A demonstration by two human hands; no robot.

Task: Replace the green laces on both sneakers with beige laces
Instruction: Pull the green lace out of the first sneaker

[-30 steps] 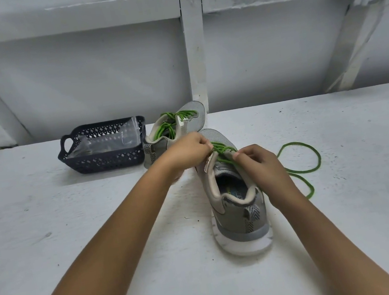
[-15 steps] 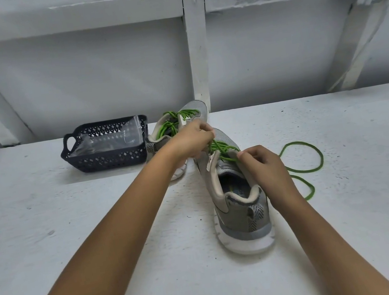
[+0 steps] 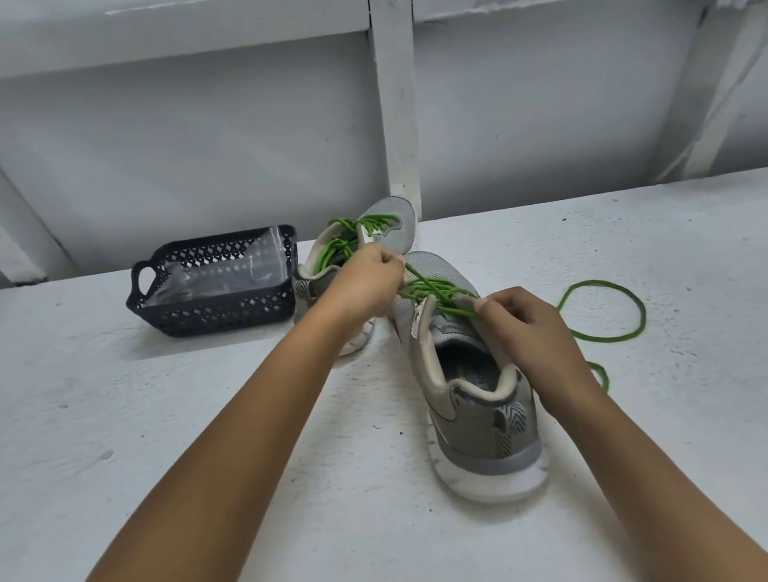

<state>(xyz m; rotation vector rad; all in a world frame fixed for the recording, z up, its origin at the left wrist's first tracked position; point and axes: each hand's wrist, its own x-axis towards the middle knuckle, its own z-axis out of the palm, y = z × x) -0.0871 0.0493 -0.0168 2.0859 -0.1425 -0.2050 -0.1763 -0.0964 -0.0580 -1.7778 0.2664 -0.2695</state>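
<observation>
Hands: left hand (image 3: 366,279) pinches a strand of the green lace (image 3: 438,292) at the near sneaker's toe end; right hand (image 3: 528,332) pinches the same lace at the top eyelets, beside the tongue.
Table (image 3: 145,461): white and rough, carrying everything.
Near sneaker (image 3: 474,393): grey with a white sole, heel toward the camera, partly unlaced; its loose green lace loops on the table to the right.
Far sneaker (image 3: 354,250): behind the left hand, fully laced in green.
Basket (image 3: 217,289): dark, left of the far sneaker, holding a clear plastic bag (image 3: 225,277).
Writing: a small tag on the near sneaker's tongue, too blurred to read.
Change: left hand has lifted its strand slightly higher than half a second ago; right hand has barely moved.
</observation>
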